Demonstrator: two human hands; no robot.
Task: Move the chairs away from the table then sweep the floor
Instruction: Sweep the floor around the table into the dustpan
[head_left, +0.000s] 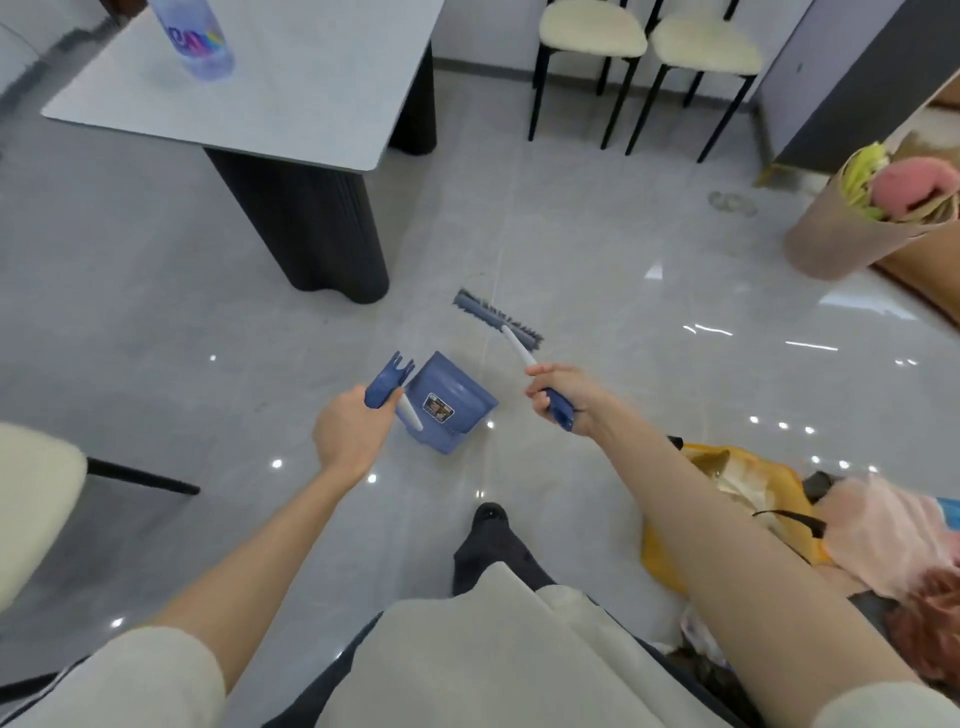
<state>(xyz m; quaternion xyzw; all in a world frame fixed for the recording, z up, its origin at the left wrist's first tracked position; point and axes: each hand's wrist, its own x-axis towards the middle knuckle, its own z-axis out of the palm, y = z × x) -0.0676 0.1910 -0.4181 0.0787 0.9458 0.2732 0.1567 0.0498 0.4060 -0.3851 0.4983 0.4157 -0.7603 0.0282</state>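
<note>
Cream sleeve (156, 680) nearest. L hand (353, 436): fingers curled round dustpan (447, 405) handle. R hand (563, 395): fingers grip broom (498, 319), head on floor (571, 234). Two chairs (592, 31) by wall, well apart from tabletop (291, 78).

Home dining room: table (291, 93), chairs (649, 36).

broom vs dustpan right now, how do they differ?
The broom is gripped by the right hand, the dustpan by the left hand. The broom ends in a narrow bristle head; the dustpan is a boxy labelled scoop. The broom head reaches farther out than the dustpan. Both are blue with white handle shafts.
</note>
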